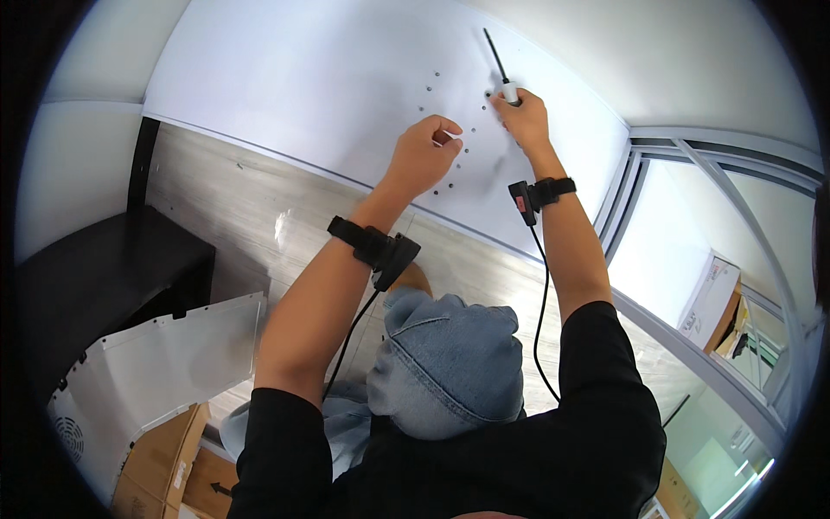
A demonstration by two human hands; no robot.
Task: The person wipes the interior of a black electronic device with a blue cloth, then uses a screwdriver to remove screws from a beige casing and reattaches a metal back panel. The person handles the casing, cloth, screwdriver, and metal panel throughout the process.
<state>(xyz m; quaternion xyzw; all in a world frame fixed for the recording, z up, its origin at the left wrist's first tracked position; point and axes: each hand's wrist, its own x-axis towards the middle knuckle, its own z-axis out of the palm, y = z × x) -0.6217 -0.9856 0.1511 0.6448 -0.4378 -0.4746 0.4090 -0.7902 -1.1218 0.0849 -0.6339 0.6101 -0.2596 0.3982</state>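
My right hand [523, 119] is closed around a screwdriver [510, 90] with a pale handle; its dark shaft points away from me over the white tabletop [285, 78]. To its left, my left hand [424, 156] hovers over the same surface with curled fingers, thumb and index close together. Whether anything tiny sits between them cannot be made out. Small dark screws [473, 130], several of them, are scattered in loose rows around both hands. One small round dark piece [488, 94] lies right beside my right fingertips.
A black bench [112, 268] stands at the left, with a bent white metal panel [186, 350] and a cardboard box [160, 458] nearer me. A metal-framed glass partition [692, 346] runs along the right. Cables [543, 320] hang from black wrist-worn devices [385, 253].
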